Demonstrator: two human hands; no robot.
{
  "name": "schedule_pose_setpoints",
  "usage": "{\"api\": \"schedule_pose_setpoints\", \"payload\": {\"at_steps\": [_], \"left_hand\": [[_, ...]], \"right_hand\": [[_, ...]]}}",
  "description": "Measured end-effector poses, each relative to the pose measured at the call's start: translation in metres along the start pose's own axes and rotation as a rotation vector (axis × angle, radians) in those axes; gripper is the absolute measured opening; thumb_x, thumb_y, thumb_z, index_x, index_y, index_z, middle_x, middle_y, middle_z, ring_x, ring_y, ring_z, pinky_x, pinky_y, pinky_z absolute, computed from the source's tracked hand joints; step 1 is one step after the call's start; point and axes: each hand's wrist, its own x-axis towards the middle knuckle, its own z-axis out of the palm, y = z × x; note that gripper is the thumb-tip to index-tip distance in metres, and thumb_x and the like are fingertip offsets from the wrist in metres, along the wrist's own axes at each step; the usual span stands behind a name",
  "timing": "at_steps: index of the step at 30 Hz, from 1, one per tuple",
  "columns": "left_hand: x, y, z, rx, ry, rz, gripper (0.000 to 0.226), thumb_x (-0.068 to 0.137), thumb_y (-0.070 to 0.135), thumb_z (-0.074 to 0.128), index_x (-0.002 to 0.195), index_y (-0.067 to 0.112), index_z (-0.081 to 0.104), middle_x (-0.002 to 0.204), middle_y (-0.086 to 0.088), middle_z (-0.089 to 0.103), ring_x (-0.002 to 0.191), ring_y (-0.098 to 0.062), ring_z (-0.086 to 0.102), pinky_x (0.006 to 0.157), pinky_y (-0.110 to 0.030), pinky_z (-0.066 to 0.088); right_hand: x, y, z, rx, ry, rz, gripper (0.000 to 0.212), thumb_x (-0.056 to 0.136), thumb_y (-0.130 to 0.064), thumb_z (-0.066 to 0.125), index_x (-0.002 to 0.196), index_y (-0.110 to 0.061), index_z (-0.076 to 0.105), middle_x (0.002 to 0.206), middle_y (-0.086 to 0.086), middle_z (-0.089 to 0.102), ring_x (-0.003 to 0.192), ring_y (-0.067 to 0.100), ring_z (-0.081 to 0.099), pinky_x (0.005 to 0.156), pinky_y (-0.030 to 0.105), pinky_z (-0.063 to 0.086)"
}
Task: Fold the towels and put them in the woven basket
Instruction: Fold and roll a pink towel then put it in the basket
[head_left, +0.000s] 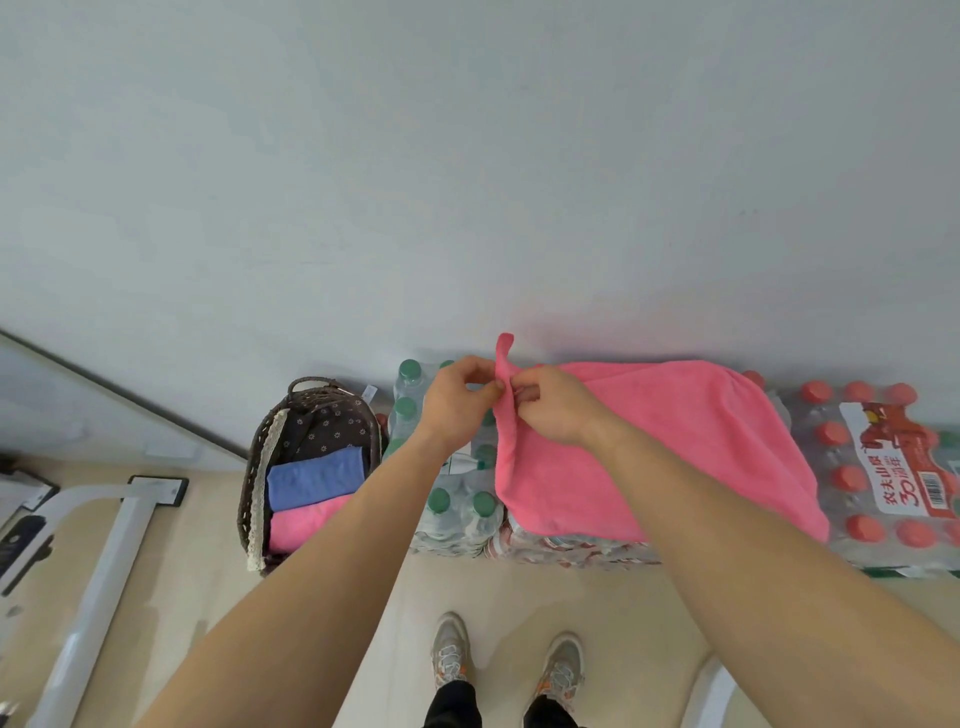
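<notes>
Nearest, a pair of shoes (452, 649) is seen on the floor, before packs of bottled water (452, 514). Across the packs a pink towel (649, 457) is spread, its long axis running left to right. Its far-left corner is held up, pinched in the grip of both hands. The left hand (457, 410) is clamped on the corner from the left, and the right hand (553, 410) on the same edge just beside it. From that grip the whole cloth lies to the right and nearer, so the coming fold is judged to run that way. At left on the floor, the woven basket (254, 467) holds a folded blue towel (314, 475) and a folded pink one (306, 522). The left hand is the nearer to it.
</notes>
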Motion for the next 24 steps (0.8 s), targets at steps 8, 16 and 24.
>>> {"api": "schedule_pose_setpoints", "payload": {"at_steps": [8,16,24], "left_hand": [[-0.008,-0.003,-0.003,0.074,-0.001,0.037,0.011,0.088,0.009,0.065,0.093,0.018,0.069,0.093,0.002,0.071,0.092,-0.014,0.065,0.081,-0.028,0.051],[-0.033,-0.006,-0.018,0.068,0.013,-0.067,0.013,0.089,0.022,0.069,0.101,0.020,0.065,0.090,-0.004,0.072,0.071,-0.008,0.062,0.060,-0.015,0.044],[-0.061,-0.030,-0.033,0.218,-0.120,-0.168,0.012,0.086,0.025,0.072,0.084,0.017,0.062,0.066,0.003,0.062,0.057,-0.010,0.052,0.058,-0.024,0.045]], "right_hand": [[0.013,-0.017,-0.022,-0.255,-0.073,-0.104,0.065,0.082,-0.003,0.051,0.137,-0.038,0.052,0.142,0.004,0.037,0.130,0.025,0.036,0.113,0.034,0.029],[0.035,-0.034,-0.025,-0.499,-0.128,-0.153,0.015,0.083,-0.034,0.062,0.097,-0.037,0.065,0.121,0.004,0.051,0.118,0.029,0.048,0.102,0.044,0.042],[0.054,-0.049,-0.012,-0.575,-0.078,-0.236,0.012,0.088,-0.028,0.063,0.099,-0.030,0.067,0.114,0.004,0.051,0.108,0.026,0.051,0.093,0.043,0.048]]}}
